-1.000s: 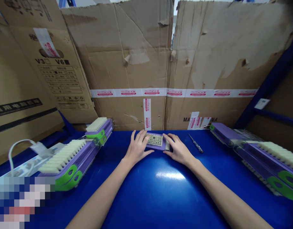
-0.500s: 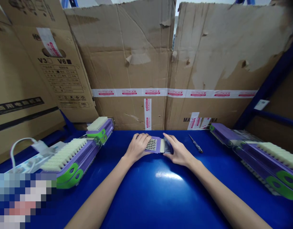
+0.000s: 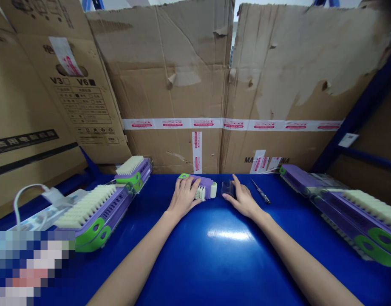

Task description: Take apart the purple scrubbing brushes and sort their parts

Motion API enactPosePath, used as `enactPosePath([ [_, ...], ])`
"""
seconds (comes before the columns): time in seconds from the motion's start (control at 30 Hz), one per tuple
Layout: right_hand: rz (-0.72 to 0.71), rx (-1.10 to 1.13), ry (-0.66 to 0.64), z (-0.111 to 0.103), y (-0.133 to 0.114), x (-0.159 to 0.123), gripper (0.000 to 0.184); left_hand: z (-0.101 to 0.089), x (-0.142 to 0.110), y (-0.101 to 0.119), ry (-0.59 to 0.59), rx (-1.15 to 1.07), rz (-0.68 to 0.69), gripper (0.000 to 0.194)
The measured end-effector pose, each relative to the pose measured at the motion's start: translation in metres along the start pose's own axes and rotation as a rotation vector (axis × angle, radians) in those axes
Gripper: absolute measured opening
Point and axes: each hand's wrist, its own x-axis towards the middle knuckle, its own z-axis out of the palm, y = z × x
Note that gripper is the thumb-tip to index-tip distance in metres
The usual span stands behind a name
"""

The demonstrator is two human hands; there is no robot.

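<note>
1. The left hand [image 3: 184, 195] curled its fingers closed over the brush [image 3: 208, 183] at the table's [image 3: 189, 255] far middle, probably to steady it.
2. Just right, the right hand [image 3: 245, 199], thumb and fingers partly spread, gripped the clear cover [image 3: 226, 188], seemingly by its edges.
3. Farther right lay a screwdriver [image 3: 262, 192], perhaps for easy reach.
4. Since half a second earlier, brush and cover had parted; the bristles had turned nearward.

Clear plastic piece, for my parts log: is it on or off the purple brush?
Off: the right hand holds the clear plastic piece apart from the purple brush in the left hand, with blue table showing between.
</note>
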Motion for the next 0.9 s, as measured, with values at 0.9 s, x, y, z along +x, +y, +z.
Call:
enactPosePath([
  [0.9, 0.562, -0.517, -0.091, -0.052, 0.013, -0.005, 0.030, -0.006, 0.014, 0.018, 0.030, 0.125, -0.086, 0.057],
])
